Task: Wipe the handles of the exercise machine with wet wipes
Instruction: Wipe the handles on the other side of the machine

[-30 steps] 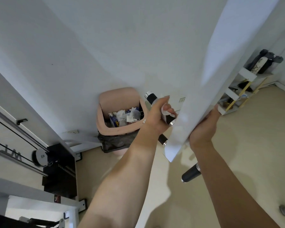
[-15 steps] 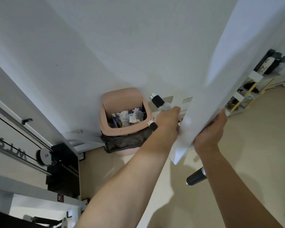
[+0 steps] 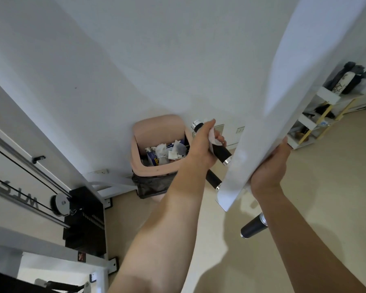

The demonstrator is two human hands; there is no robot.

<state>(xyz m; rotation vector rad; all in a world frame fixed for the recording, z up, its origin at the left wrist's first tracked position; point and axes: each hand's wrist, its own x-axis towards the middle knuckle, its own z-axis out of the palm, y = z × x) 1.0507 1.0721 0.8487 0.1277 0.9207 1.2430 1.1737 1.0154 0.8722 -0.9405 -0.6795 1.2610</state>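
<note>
— The black foam-covered handle with silver end caps [image 3: 217, 150]: where was it?

— Up at arm's length, sticking out to the left of the white metal bar [image 3: 260, 127], above the pink plastic trash bin [image 3: 156, 132]. My left hand [image 3: 201, 149] was wrapped round its upper part, fingers curled and pressed onto a crumpled white wet wipe [image 3: 213, 138] against the grip.

— And the right hand?

— My right hand [image 3: 270, 166] clasped the bar's lower edge from behind, fingers hidden, so how they lay I couldn't tell. A second black handle [image 3: 212, 179] poked out just below the first, and a third black handle [image 3: 254, 226] hung lower, to the right of my left forearm.

— The bin?

— Against the white wall [image 3: 135, 60], full of scrunched tissues. The black weight stack [image 3: 87, 216] stood far left.
</note>
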